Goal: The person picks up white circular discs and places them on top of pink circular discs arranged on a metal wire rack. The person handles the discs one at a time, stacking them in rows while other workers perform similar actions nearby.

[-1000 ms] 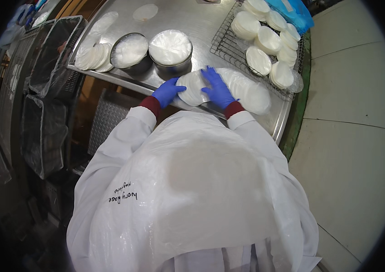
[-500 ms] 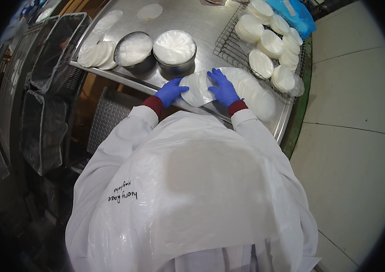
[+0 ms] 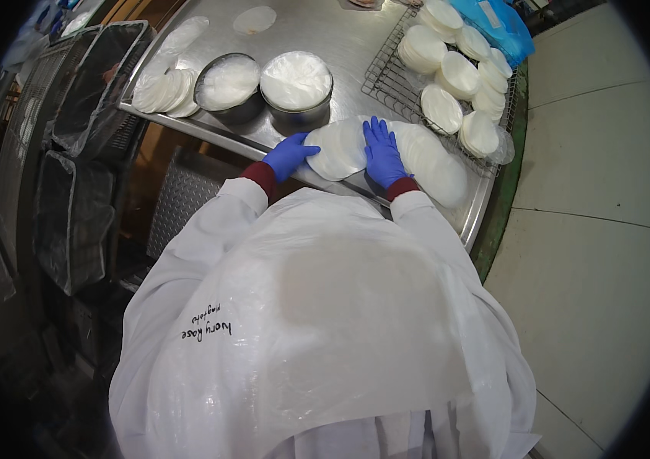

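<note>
A fanned row of thin, translucent round white sheets (image 3: 433, 162) lies along the near edge of a steel table (image 3: 210, 30). At its left end, my left hand (image 3: 288, 157), in a blue glove, has the rim of the leftmost sheets (image 3: 336, 149) between its thumb and fingers. My right hand (image 3: 384, 155), also blue-gloved, lies flat across the middle of the row with fingers stretched out. Just beyond the left hand stand two round dark metal tins, a left tin (image 3: 227, 113) and a right tin (image 3: 298, 120), both lined with white film.
A wire rack (image 3: 386, 83) at the far right carries several piles of white rounds (image 3: 441, 109), with a blue plastic bag (image 3: 497, 29) behind. More round sheets (image 3: 166, 92) lie left of the tins, and a single one (image 3: 254, 20) farther back. Film-lined crates (image 3: 72, 222) stand left of the table.
My right hand has shifted slightly right along the sheets and flattened, its fingers now pointing away from me. My left hand keeps its place at the left rim.
</note>
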`<action>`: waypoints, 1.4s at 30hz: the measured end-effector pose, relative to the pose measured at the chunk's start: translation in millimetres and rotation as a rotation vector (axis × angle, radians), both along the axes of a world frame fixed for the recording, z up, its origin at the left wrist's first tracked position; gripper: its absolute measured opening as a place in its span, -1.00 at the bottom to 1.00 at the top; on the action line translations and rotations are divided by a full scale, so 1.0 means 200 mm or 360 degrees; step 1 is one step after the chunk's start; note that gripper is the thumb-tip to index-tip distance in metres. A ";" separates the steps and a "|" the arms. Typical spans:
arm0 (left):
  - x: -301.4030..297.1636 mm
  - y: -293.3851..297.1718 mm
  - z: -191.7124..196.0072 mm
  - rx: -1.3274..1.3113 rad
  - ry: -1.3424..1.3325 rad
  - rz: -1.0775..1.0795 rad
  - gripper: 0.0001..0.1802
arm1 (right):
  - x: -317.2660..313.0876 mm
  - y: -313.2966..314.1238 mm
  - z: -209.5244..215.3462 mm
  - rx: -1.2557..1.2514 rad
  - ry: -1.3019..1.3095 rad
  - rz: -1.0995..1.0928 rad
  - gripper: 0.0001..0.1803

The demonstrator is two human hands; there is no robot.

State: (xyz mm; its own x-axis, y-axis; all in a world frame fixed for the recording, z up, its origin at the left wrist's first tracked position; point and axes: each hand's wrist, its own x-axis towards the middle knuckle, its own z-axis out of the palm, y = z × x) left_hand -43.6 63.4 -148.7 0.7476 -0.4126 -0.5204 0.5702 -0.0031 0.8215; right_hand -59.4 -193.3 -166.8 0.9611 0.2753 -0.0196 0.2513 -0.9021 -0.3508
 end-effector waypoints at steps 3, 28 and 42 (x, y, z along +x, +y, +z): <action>0.00 -0.01 0.00 -0.0061 0.0003 0.0027 -0.39 | 0.01 -0.01 0.04 0.0172 0.0054 0.0045 -0.36; -0.02 -0.05 0.06 -0.0092 0.0033 -0.0038 -0.44 | -0.01 0.06 0.09 -0.0136 0.0089 0.0147 -0.40; -0.01 -0.02 0.01 -0.0029 0.0070 0.0028 -0.42 | 0.03 0.18 0.13 0.0331 0.0059 0.0437 -0.42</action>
